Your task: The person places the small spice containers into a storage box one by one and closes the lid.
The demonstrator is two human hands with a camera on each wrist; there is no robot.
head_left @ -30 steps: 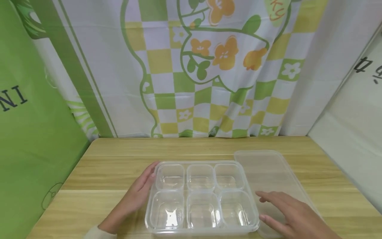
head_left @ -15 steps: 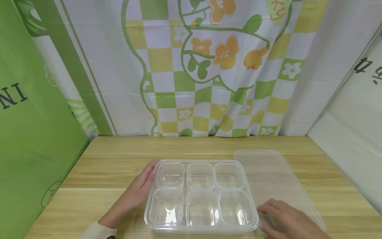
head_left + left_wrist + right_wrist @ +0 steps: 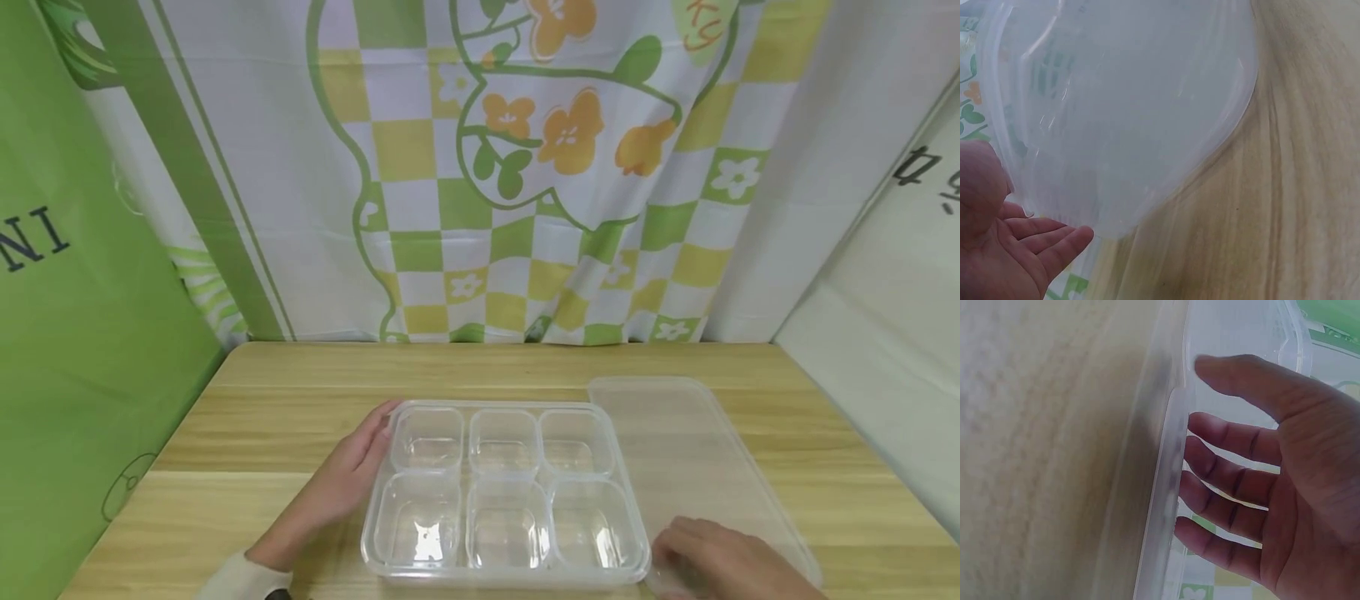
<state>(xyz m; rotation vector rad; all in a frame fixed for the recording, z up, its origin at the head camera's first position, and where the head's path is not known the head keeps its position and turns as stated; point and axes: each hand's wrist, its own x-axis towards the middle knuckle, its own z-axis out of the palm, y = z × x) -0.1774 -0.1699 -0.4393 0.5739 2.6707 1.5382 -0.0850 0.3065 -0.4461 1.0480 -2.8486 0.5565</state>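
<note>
A clear rectangular plastic container (image 3: 502, 574) with several small open boxes (image 3: 506, 508) set in two rows stands on the table. My left hand (image 3: 348, 471) rests along its left side; in the left wrist view the fingers (image 3: 1054, 247) lie nearly straight at the container's corner. A flat translucent lid (image 3: 678, 442) lies to the right, partly alongside the container. Over the lid's near end is my right hand (image 3: 723, 557), close to the container's right front corner. In the right wrist view, its loosely bent fingertips (image 3: 1192, 490) meet the lid's edge, with the thumb apart from them.
The wooden table (image 3: 315, 367) runs back to a patterned curtain (image 3: 525, 283). Green cloth (image 3: 90, 333) hangs on the left and pale cloth (image 3: 892, 350) on the right. A thin dark cord (image 3: 129, 483) shows beside the table's left edge.
My right hand has moved down and toward the near end of the lid, its fingers bending more. The left hand stays at the container's side, and container and lid look unmoved.
</note>
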